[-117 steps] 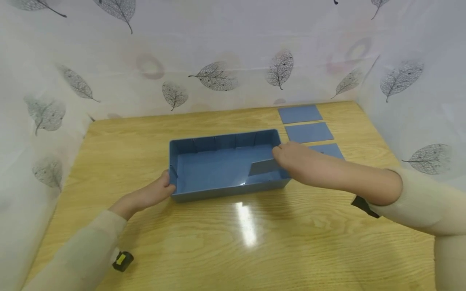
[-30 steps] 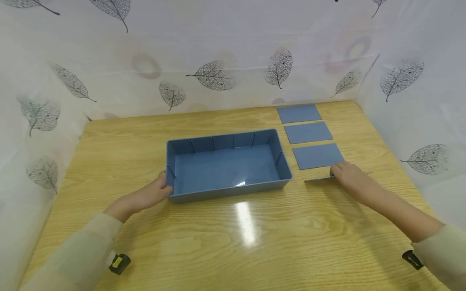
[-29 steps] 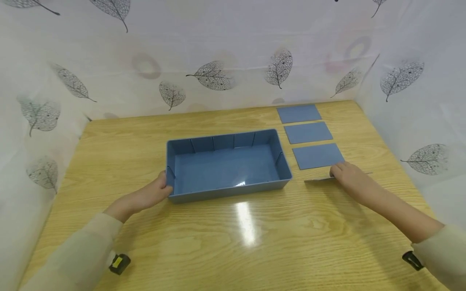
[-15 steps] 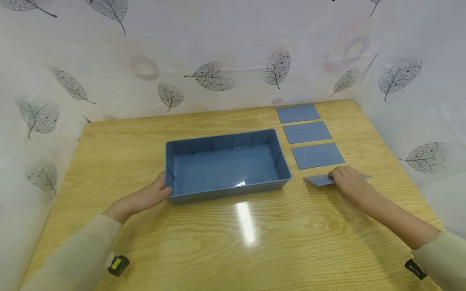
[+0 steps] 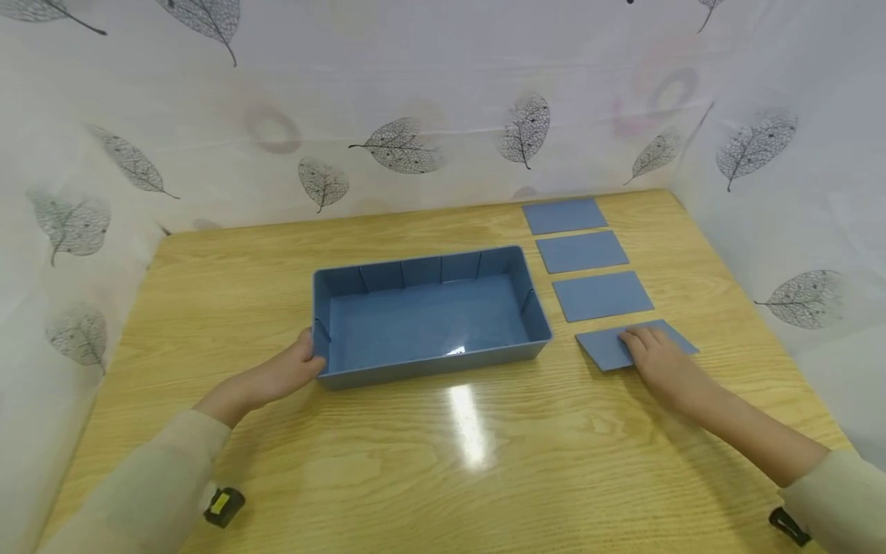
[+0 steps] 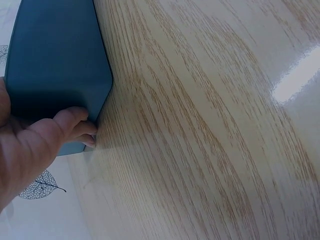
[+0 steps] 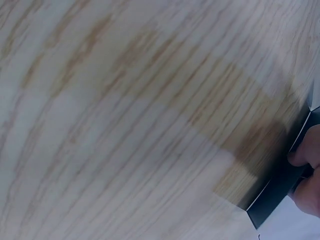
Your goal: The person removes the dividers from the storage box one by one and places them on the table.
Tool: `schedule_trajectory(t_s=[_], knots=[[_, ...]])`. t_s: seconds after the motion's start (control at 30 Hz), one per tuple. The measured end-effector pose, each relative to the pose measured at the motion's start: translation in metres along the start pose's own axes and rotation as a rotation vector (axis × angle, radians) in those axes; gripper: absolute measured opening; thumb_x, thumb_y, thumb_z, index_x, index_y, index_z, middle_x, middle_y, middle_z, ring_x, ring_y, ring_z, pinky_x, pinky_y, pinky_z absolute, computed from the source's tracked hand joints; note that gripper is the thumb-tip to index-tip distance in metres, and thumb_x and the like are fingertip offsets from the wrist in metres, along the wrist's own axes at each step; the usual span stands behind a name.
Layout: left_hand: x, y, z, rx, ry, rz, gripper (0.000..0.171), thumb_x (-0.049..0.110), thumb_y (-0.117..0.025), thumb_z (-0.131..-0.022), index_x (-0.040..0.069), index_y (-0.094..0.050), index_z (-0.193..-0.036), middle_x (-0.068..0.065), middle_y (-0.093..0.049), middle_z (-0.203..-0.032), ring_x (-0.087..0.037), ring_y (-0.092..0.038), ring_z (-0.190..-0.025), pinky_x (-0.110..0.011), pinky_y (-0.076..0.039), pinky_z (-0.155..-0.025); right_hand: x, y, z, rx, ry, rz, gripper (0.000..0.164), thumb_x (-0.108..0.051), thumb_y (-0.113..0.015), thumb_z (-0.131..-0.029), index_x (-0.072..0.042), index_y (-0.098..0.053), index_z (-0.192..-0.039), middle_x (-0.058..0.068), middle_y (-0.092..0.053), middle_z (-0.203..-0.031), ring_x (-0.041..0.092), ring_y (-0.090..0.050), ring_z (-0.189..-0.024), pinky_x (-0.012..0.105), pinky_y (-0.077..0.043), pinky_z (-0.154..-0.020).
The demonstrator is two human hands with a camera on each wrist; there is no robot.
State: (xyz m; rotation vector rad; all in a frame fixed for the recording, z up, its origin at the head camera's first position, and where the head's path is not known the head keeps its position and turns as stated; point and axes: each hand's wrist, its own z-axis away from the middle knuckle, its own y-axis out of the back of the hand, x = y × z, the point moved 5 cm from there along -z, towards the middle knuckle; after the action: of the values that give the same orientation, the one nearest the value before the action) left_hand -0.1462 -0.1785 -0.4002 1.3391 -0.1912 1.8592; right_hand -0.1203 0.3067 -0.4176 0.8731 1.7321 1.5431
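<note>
In the head view a long blue plastic bin sits mid-table, with thin slots along its inner walls. My left hand grips its left end wall; the left wrist view shows the fingers curled at the lower edge of the bin. To the right of the bin, my right hand pinches a thin blue divider panel, tilted with its near edge low over the table. In the right wrist view the panel appears nearly edge-on, its shadow on the wood beside it.
Three more blue panels, a far one, a middle one and a near one, lie flat in a column on the right of the wooden table. Leaf-patterned sheeting closes off the back and both sides.
My right hand has carried the panel from inside the bin's right end out to the right, then tipped it from edge-on to nearly flat. My left hand stays on the bin.
</note>
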Motion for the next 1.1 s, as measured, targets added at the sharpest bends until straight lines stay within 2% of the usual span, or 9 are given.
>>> schedule_trajectory(t_s=[0.2, 0.53, 0.83, 1.1], knots=[[0.001, -0.001, -0.002, 0.001, -0.006, 0.0, 0.07, 0.005, -0.028, -0.096, -0.006, 0.023, -0.143, -0.03, 0.021, -0.15, -0.046, 0.017, -0.138, -0.068, 0.0, -0.106, 0.001, 0.0, 0.001, -0.062, -0.019, 0.013, 0.043, 0.018, -0.058, -0.077, 0.019, -0.045, -0.118, 0.035, -0.049, -0.115, 0.049, -0.048, -0.105, 0.054, -0.043, -0.089], [-0.001, 0.001, -0.002, -0.004, 0.024, -0.004, 0.072, 0.007, -0.029, -0.097, -0.007, 0.026, -0.141, -0.031, 0.024, -0.149, -0.047, 0.019, -0.137, -0.068, 0.001, -0.106, -0.001, 0.002, 0.001, -0.167, 0.001, 0.002, 0.038, 0.014, -0.051, -0.086, 0.021, -0.044, -0.123, 0.038, -0.046, -0.123, 0.051, -0.046, -0.111, 0.055, -0.043, -0.091], [-0.002, 0.001, -0.003, -0.01, 0.032, -0.019, 0.071, 0.008, -0.028, -0.097, -0.008, 0.026, -0.141, -0.031, 0.024, -0.149, -0.047, 0.019, -0.137, -0.067, 0.001, -0.106, 0.002, 0.008, -0.005, -0.336, -0.017, -0.017, 0.043, 0.006, -0.054, -0.085, 0.019, -0.046, -0.125, 0.035, -0.046, -0.124, 0.049, -0.047, -0.112, 0.053, -0.045, -0.089], [-0.003, 0.002, -0.003, -0.001, 0.023, -0.028, 0.071, 0.007, -0.029, -0.097, -0.01, 0.024, -0.141, -0.033, 0.023, -0.149, -0.048, 0.018, -0.137, -0.068, -0.001, -0.106, 0.005, 0.013, -0.013, -0.394, -0.031, -0.039, 0.047, 0.003, -0.061, -0.079, 0.018, -0.049, -0.122, 0.032, -0.05, -0.12, 0.047, -0.051, -0.11, 0.051, -0.047, -0.087]])
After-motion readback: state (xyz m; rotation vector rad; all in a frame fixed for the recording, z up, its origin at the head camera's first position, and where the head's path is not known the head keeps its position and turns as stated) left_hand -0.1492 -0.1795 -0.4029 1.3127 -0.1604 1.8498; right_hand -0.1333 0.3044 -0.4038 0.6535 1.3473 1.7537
